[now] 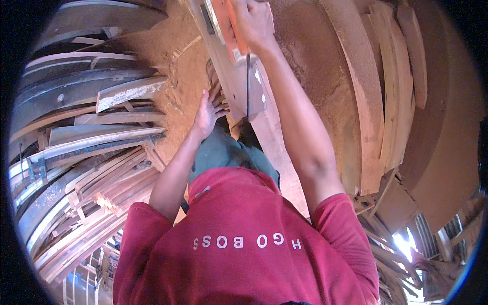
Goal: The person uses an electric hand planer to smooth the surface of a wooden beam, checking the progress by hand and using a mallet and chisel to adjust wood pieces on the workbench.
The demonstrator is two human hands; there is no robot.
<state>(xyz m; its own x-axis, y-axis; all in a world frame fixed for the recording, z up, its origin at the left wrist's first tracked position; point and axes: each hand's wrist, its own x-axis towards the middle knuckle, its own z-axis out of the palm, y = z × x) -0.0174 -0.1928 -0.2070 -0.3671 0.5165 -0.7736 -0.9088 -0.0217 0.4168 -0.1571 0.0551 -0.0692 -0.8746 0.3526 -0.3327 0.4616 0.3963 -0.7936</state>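
My right hand point(254, 25) is closed around the handle of an orange corded power tool point(227, 23) that looks like an electric planer. The upper edge of the picture cuts part of it off. The tool is over a long wooden board point(230, 84), and its black cord point(248, 86) hangs toward me across the wood. My left hand point(206, 114) is beside the board's left edge with its fingers spread, holding nothing. Whether the fingertips touch the wood I cannot tell. A paler plank point(277, 147) runs from under the board down past my right side.
Stacked timber point(112, 119) fills the left side, some ends reaching near my left arm. To the right lie long thick planks point(363, 101) and a broad brown surface point(432, 137). Sawdust point(162, 107) covers the ground. More wood pieces point(391, 254) lie at the lower right.
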